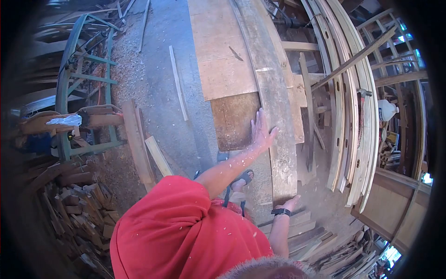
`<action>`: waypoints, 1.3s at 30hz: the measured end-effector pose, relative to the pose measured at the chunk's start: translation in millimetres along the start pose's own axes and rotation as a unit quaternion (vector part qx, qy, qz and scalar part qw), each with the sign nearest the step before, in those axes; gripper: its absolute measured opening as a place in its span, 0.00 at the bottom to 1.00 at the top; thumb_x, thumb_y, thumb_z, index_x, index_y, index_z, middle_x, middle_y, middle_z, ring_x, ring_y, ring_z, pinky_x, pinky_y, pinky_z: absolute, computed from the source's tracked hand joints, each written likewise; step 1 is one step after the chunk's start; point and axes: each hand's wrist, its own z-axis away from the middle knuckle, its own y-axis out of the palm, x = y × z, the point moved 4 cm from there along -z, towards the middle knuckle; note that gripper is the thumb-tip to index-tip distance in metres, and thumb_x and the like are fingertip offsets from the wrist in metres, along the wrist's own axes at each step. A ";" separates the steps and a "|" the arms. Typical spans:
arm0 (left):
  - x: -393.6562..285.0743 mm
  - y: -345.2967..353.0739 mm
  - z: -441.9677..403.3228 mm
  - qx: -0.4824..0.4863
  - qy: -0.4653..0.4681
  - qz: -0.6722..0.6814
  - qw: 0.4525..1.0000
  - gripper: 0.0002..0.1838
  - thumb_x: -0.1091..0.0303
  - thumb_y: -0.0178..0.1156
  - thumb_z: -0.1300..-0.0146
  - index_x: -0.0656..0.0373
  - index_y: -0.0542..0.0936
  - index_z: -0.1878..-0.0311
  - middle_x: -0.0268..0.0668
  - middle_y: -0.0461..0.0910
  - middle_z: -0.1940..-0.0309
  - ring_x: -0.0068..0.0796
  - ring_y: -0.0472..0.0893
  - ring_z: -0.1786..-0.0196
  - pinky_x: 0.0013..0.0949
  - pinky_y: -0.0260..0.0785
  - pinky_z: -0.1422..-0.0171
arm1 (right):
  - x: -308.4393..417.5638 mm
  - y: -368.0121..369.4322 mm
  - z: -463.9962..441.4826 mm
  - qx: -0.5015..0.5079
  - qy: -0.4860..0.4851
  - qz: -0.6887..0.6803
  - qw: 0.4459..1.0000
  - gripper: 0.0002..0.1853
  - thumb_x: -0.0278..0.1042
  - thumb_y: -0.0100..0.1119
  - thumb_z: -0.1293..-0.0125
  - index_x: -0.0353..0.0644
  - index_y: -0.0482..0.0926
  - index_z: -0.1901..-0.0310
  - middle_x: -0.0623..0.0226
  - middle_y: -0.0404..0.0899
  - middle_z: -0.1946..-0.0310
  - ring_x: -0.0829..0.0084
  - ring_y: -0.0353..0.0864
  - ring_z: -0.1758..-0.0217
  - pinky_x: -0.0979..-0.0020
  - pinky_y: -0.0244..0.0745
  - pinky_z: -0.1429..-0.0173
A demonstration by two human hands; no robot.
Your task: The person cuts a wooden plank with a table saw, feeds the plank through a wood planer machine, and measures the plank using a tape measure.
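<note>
Head view, looking down: a person in a red shirt (186,232) leans over a long weathered board (279,111) that runs from 12 o'clock down to between 4 and 5. The left hand (262,135), near the centre toward 3 o'clock, is open, fingers spread along the board's left edge. The right hand (290,203), at 4 to 5 o'clock, is at the near end, wearing a dark wristband (281,212); whether it grips cannot be told. If weight bears on one side, the board could tip or slide, since neither hand is seen wrapped around it; its rough edge could drive splinters into the bare palms, and a dropped end could strike the sandalled foot (238,185). Counted: two hands, one board between them, one pale plywood sheet (220,51) at 12 o'clock, one darker panel (234,121) just below it, one thin strip (178,83) on the floor at 11, one green frame (111,69) at 10 and one white bottle (386,110) near 3. The long planks (337,93) at 2 and offcuts (76,200) at 8 overlap too much to count.
</note>
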 end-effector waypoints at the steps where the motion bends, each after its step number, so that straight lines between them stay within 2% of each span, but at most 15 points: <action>1: -1.3 -1.8 -2.7 0.000 0.000 0.000 1.000 0.53 0.53 0.63 0.35 0.71 0.40 0.22 0.57 0.43 0.20 0.54 0.43 0.17 0.58 0.34 0.17 | -2.4 -0.5 -7.9 0.000 0.000 0.000 1.000 0.50 0.75 0.42 0.30 0.40 0.51 0.22 0.55 0.53 0.21 0.56 0.55 0.20 0.55 0.48 0.19; 4: -0.8 -7.2 -13.1 -0.006 0.000 0.019 1.000 0.54 0.54 0.63 0.35 0.72 0.39 0.22 0.58 0.44 0.20 0.55 0.42 0.18 0.59 0.33 0.17 | -8.9 -0.7 -21.1 0.001 0.024 0.008 1.000 0.50 0.76 0.43 0.32 0.43 0.52 0.21 0.57 0.52 0.21 0.58 0.53 0.19 0.54 0.44 0.18; 7: 0.3 -13.4 -29.4 -0.008 0.019 0.002 1.000 0.55 0.53 0.64 0.36 0.72 0.38 0.22 0.60 0.44 0.21 0.56 0.43 0.18 0.59 0.32 0.17 | 2.5 20.0 -5.8 -0.005 -0.017 0.008 1.000 0.50 0.76 0.42 0.32 0.43 0.53 0.22 0.57 0.53 0.21 0.57 0.53 0.19 0.53 0.45 0.19; 9: 1.2 -15.8 -37.9 -0.011 0.022 0.003 1.000 0.55 0.52 0.64 0.36 0.73 0.39 0.22 0.60 0.44 0.21 0.56 0.43 0.18 0.59 0.32 0.17 | 7.2 35.6 11.7 0.048 0.066 -0.042 0.996 0.49 0.76 0.42 0.31 0.43 0.53 0.22 0.57 0.53 0.21 0.57 0.54 0.20 0.53 0.46 0.19; 13: 4.4 -20.1 -54.6 -0.003 0.027 -0.010 1.000 0.56 0.51 0.64 0.36 0.74 0.39 0.23 0.61 0.43 0.21 0.55 0.42 0.17 0.59 0.32 0.17 | 2.1 47.0 -2.3 0.065 0.030 -0.055 0.996 0.48 0.75 0.42 0.31 0.43 0.55 0.22 0.57 0.54 0.21 0.57 0.55 0.20 0.53 0.47 0.19; 16: 6.9 -23.6 -71.4 -0.005 0.024 -0.023 0.999 0.55 0.52 0.65 0.37 0.75 0.40 0.23 0.60 0.44 0.21 0.53 0.43 0.17 0.58 0.32 0.17 | 7.7 56.5 -0.2 0.034 0.025 -0.019 0.999 0.47 0.74 0.42 0.30 0.43 0.56 0.23 0.57 0.55 0.22 0.56 0.54 0.20 0.53 0.47 0.19; 18: 7.3 -26.6 -79.1 -0.009 0.021 -0.037 0.999 0.55 0.52 0.64 0.37 0.75 0.41 0.23 0.60 0.45 0.21 0.52 0.44 0.17 0.58 0.32 0.17 | 10.9 70.8 2.2 0.134 0.022 -0.080 0.988 0.43 0.69 0.46 0.29 0.44 0.59 0.24 0.57 0.60 0.24 0.55 0.60 0.23 0.52 0.52 0.21; 19: 6.0 -26.9 -81.6 -0.009 0.023 -0.038 0.999 0.55 0.52 0.64 0.37 0.75 0.41 0.23 0.60 0.45 0.21 0.52 0.44 0.17 0.58 0.32 0.17 | 12.4 73.8 5.6 0.134 0.022 -0.082 0.987 0.43 0.69 0.46 0.29 0.44 0.59 0.24 0.57 0.60 0.24 0.55 0.60 0.23 0.52 0.52 0.21; 21: 3.5 -27.9 -87.5 -0.010 -0.001 -0.055 0.998 0.55 0.51 0.64 0.37 0.75 0.42 0.23 0.59 0.46 0.21 0.52 0.45 0.17 0.57 0.32 0.16 | 16.8 87.7 15.3 0.203 0.023 -0.079 0.976 0.38 0.64 0.51 0.29 0.44 0.64 0.27 0.58 0.66 0.28 0.54 0.66 0.27 0.50 0.58 0.24; 25: -11.7 -45.6 -103.8 0.053 -0.058 -0.166 0.983 0.54 0.52 0.63 0.37 0.74 0.42 0.23 0.58 0.46 0.21 0.52 0.45 0.17 0.57 0.33 0.16 | 13.4 101.0 13.1 0.241 0.061 -0.117 0.962 0.34 0.60 0.54 0.29 0.45 0.69 0.30 0.59 0.70 0.31 0.55 0.69 0.30 0.50 0.62 0.26; 28: -3.4 -48.7 -102.7 0.058 -0.032 -0.112 0.992 0.56 0.49 0.64 0.38 0.76 0.42 0.23 0.60 0.47 0.21 0.54 0.49 0.19 0.58 0.36 0.17 | 9.7 110.9 9.5 0.257 0.064 -0.130 0.956 0.34 0.61 0.53 0.29 0.45 0.70 0.31 0.59 0.70 0.31 0.56 0.68 0.28 0.49 0.61 0.25; 30: -2.7 -43.7 -86.3 0.013 0.025 -0.058 0.998 0.56 0.49 0.65 0.38 0.75 0.42 0.23 0.61 0.49 0.22 0.55 0.52 0.20 0.55 0.40 0.17 | 9.7 115.8 5.7 0.231 0.054 -0.116 0.965 0.35 0.61 0.53 0.28 0.44 0.69 0.30 0.60 0.69 0.29 0.57 0.67 0.27 0.50 0.59 0.24; 34: -2.2 -36.8 -38.6 0.007 0.056 -0.015 0.998 0.57 0.52 0.66 0.39 0.74 0.41 0.23 0.63 0.50 0.23 0.57 0.53 0.21 0.50 0.44 0.17 | 21.6 128.5 24.8 0.168 0.038 -0.069 0.983 0.36 0.62 0.53 0.28 0.43 0.68 0.29 0.59 0.68 0.28 0.57 0.66 0.27 0.52 0.56 0.23; 36: -7.6 -35.3 -11.6 0.052 0.034 0.056 0.997 0.57 0.55 0.67 0.39 0.73 0.39 0.22 0.64 0.50 0.23 0.59 0.54 0.21 0.46 0.46 0.17 | 30.1 137.7 42.1 0.124 0.048 -0.063 0.989 0.37 0.63 0.54 0.29 0.43 0.68 0.29 0.59 0.68 0.28 0.57 0.67 0.27 0.55 0.55 0.22; 39: -4.9 -30.3 22.6 0.111 0.048 0.091 0.989 0.59 0.56 0.68 0.40 0.71 0.37 0.22 0.64 0.47 0.23 0.59 0.52 0.20 0.45 0.47 0.18 | 31.0 147.1 42.4 0.151 0.061 -0.088 0.983 0.37 0.63 0.54 0.29 0.43 0.68 0.29 0.59 0.68 0.29 0.58 0.67 0.27 0.55 0.55 0.22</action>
